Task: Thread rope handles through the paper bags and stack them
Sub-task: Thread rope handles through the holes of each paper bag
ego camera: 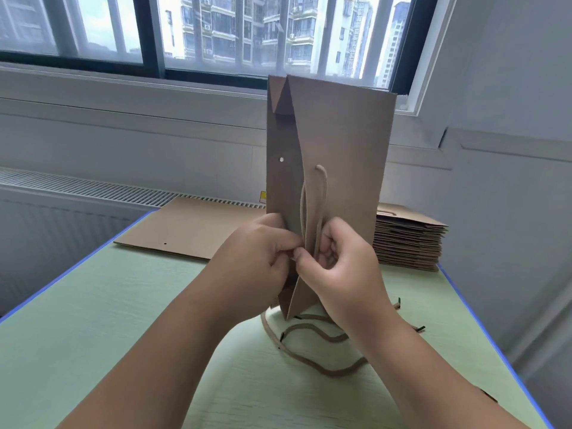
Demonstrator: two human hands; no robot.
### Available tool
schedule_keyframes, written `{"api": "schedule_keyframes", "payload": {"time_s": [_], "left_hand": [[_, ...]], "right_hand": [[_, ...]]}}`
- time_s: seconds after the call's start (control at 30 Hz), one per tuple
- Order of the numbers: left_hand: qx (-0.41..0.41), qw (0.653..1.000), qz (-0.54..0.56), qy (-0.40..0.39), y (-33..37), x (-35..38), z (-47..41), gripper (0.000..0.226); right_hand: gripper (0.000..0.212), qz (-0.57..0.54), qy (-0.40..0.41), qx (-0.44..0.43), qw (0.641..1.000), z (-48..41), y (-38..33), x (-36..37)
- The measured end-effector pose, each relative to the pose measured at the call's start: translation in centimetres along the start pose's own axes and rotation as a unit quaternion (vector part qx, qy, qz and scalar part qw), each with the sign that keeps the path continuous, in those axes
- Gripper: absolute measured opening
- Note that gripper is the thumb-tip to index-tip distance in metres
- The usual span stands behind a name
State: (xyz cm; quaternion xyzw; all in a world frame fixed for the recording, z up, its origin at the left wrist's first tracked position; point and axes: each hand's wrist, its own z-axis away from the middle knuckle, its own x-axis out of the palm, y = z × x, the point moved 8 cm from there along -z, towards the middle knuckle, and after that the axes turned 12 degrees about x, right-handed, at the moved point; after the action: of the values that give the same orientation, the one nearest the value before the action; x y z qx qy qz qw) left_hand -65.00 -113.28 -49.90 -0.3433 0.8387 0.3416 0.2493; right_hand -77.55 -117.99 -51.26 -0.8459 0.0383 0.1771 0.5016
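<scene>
Head: left hand, right hand, one bag.

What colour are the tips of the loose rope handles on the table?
Dark greenish-black tips on the beige rope handles; head view.

Pale green surface with faint wood grain, rimmed in blue along both long sides. At the far left end, lying flat: a brown paper bag, with one small punched hole near its front edge. At the far right corner, a neat stack of flat brown bags, a loop of handle showing on the top one. Nearer the front, loose tan ropes sprawled in curves, crossing one another, ends capped in dark tips. More dark-tipped rope ends toward the right edge, apart from the stack.
</scene>
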Motion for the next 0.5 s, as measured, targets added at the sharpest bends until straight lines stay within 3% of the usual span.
{"api": "schedule_keyframes", "payload": {"time_s": [0.2, 0.5], "left_hand": [[0.027, 0.998, -0.023, 0.057, 0.6, -1.3, -0.2, 0.047], [0.023, 0.980, -0.078, 0.180, 1.4, -3.0, 0.1, 0.030]], "right_hand": [[0.026, 0.020, 0.000, -0.002, 1.000, 0.2, -0.2, 0.0], [0.022, -0.014, -0.012, 0.013, 1.000, 0.3, 0.4, 0.7]]}}
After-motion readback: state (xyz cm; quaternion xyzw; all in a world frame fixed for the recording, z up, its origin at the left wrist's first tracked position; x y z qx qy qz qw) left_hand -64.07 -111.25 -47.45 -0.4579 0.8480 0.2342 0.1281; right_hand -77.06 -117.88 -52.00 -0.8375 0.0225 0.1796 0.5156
